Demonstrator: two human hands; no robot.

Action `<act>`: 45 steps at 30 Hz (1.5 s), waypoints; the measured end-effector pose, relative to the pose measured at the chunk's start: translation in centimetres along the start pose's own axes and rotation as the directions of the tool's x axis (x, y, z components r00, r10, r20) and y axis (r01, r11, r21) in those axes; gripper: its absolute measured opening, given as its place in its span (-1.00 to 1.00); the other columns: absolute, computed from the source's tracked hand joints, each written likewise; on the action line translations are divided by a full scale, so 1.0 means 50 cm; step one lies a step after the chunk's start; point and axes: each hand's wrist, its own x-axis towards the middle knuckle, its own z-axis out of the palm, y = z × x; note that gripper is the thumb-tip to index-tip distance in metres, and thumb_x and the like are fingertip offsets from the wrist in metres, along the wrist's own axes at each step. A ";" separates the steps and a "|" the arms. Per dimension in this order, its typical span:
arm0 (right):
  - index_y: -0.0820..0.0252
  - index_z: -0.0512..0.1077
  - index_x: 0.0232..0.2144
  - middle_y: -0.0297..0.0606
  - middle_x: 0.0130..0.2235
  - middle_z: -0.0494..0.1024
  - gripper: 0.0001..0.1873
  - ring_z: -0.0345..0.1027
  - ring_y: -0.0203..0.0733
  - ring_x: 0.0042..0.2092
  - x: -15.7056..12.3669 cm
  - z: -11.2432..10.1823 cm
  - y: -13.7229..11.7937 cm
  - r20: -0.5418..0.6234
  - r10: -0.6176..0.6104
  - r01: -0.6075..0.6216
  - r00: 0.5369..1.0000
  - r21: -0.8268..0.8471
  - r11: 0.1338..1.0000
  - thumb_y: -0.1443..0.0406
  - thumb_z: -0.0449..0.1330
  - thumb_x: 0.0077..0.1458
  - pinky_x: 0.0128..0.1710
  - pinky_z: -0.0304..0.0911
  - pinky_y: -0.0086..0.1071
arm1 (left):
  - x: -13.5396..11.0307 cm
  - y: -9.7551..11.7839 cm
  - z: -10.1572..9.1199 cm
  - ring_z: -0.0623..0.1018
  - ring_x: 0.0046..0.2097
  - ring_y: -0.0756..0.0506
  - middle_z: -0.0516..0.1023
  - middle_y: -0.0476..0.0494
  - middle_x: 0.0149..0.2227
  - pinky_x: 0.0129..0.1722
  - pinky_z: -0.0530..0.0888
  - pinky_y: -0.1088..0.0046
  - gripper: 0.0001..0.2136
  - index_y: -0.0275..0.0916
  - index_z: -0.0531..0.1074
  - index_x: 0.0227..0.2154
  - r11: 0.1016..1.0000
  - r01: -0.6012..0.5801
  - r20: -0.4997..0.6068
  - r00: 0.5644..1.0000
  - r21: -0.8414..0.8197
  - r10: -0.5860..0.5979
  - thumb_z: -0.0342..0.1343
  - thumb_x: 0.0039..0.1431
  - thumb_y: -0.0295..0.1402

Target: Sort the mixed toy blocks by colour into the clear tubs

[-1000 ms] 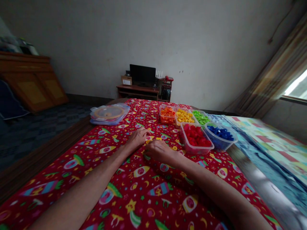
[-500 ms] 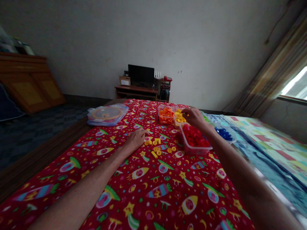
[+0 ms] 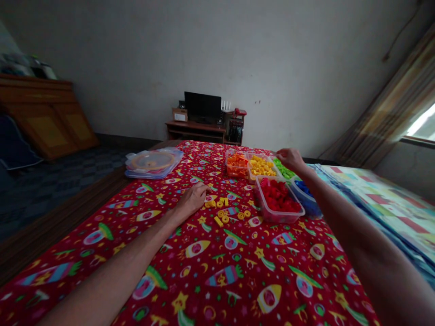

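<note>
Yellow pieces, about ten, are lying beside the left hand, resting half-curled on cloth; five tubs are standing near the bent right hand; whether either is gripping anything, I cannot tell.

Two hands, five tubs, about ten loose pieces

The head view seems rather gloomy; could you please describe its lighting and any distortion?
Head view: dim overall, with glare at the window; yellow pieces readable but slightly soft; cabinet leaning at the left edge, likely wide-angle distortion.
</note>
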 end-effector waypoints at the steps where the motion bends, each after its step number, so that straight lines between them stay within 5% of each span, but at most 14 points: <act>1: 0.33 0.57 -0.31 -0.09 -0.36 0.59 -0.74 0.39 -0.22 -0.38 -0.010 0.001 -0.028 0.021 -0.017 0.017 1.000 0.026 1.000 0.40 0.07 0.08 -0.37 0.16 -0.43 | 0.000 0.000 0.000 0.51 -0.24 -0.07 0.51 -0.12 -0.31 -0.22 0.46 0.45 -0.71 -0.22 0.53 -0.31 1.000 0.001 -0.003 1.000 -0.003 -0.001 -0.12 0.18 -0.48; 4: 0.32 0.55 -0.38 -0.20 -0.42 0.55 -0.75 0.32 -0.29 -0.41 -0.060 0.002 -0.131 0.126 -0.202 0.173 0.971 0.211 0.962 0.39 0.05 0.08 -0.41 0.09 -0.46 | -0.001 -0.001 0.000 0.51 -0.23 -0.08 0.51 -0.13 -0.31 -0.22 0.46 0.42 -0.71 -0.22 0.53 -0.31 1.000 0.007 0.003 1.000 -0.011 -0.007 -0.13 0.17 -0.47; 9: 0.30 0.53 -0.40 -0.31 -0.46 0.50 -0.77 0.24 -0.38 -0.45 -0.156 0.039 -0.272 0.250 -0.505 0.353 0.826 0.468 0.810 0.50 0.07 -0.02 -0.43 0.07 -0.51 | -0.001 -0.003 0.001 0.50 -0.25 -0.07 0.51 -0.11 -0.32 -0.24 0.45 0.43 -0.73 -0.21 0.53 -0.32 0.999 0.017 -0.006 1.000 -0.044 -0.017 -0.11 0.15 -0.46; 16: 0.22 0.56 -0.21 -0.17 -0.25 0.60 -0.58 0.43 -0.23 -0.23 -0.195 0.108 -0.322 0.413 -0.635 0.425 0.653 0.494 0.758 0.61 0.12 -0.08 -0.20 0.27 -0.44 | 0.002 0.000 0.001 0.50 -0.24 -0.08 0.52 -0.15 -0.32 -0.20 0.45 0.42 -0.70 -0.23 0.54 -0.32 1.000 0.028 0.022 0.999 0.003 -0.028 -0.13 0.18 -0.47; 22: 0.33 0.53 -0.28 -0.18 -0.38 0.55 -0.79 0.34 -0.30 -0.36 -0.210 0.105 -0.305 0.318 -0.510 0.343 0.799 0.455 0.822 0.51 0.14 0.03 -0.33 0.17 -0.47 | 0.004 0.003 -0.003 0.51 -0.21 -0.09 0.54 -0.14 -0.28 -0.15 0.45 0.42 -0.70 -0.23 0.55 -0.30 0.999 0.043 0.031 0.999 -0.015 -0.042 -0.13 0.20 -0.44; 25: 0.32 0.49 -0.35 -0.34 -0.51 0.43 -0.90 0.17 -0.38 -0.47 -0.210 0.102 -0.298 0.243 -0.446 0.310 0.861 0.444 0.841 0.43 0.17 0.08 -0.43 0.04 -0.50 | 0.013 -0.001 -0.020 0.53 -0.18 -0.09 0.57 -0.14 -0.24 -0.14 0.45 0.41 -0.72 -0.22 0.55 -0.28 0.993 0.062 0.141 0.989 -0.103 -0.047 -0.09 0.18 -0.40; 30: 0.30 0.43 -0.44 -0.46 -0.59 0.28 -0.89 0.05 -0.43 -0.52 -0.206 0.083 -0.292 0.269 -0.438 0.265 0.858 0.499 0.825 0.36 0.18 0.11 -0.48 -0.07 -0.50 | 0.029 -0.001 -0.061 0.56 -0.18 -0.09 0.61 -0.12 -0.17 -0.19 0.47 0.47 -0.69 -0.23 0.50 -0.11 0.936 0.132 0.447 0.894 -0.327 0.029 -0.01 0.18 -0.23; 34: 0.29 0.46 -0.37 -0.43 -0.55 0.34 -0.88 0.09 -0.43 -0.51 -0.190 0.060 -0.270 0.225 -0.456 0.302 0.861 0.496 0.814 0.32 0.18 0.14 -0.46 -0.02 -0.51 | 0.027 0.003 -0.067 0.55 -0.13 -0.10 0.58 -0.12 -0.14 -0.16 0.45 0.49 -0.65 -0.20 0.49 -0.10 0.948 0.088 0.465 0.883 -0.307 0.069 0.09 0.11 -0.13; 40: 0.37 0.51 -0.23 -0.16 -0.41 0.53 -0.78 0.34 -0.29 -0.42 -0.060 0.022 -0.193 0.164 -0.175 0.140 0.971 0.207 0.968 0.31 0.15 0.16 -0.37 0.14 -0.46 | 0.019 0.002 -0.045 0.51 -0.14 -0.10 0.52 -0.10 -0.14 -0.14 0.43 0.48 -0.70 -0.17 0.51 -0.17 0.985 -0.077 0.435 0.890 -0.156 0.139 0.24 -0.02 -0.27; 45: 0.49 0.41 -0.01 0.10 -0.24 0.56 -0.60 0.46 -0.16 -0.31 0.047 0.013 -0.121 0.118 -0.012 0.008 0.993 0.036 0.999 0.28 0.10 0.20 -0.23 0.23 -0.38 | 0.013 0.002 -0.046 0.51 -0.17 -0.08 0.52 -0.09 -0.19 -0.16 0.42 0.49 -0.79 -0.16 0.50 -0.21 0.988 -0.100 0.405 0.903 -0.121 0.141 0.17 0.04 -0.39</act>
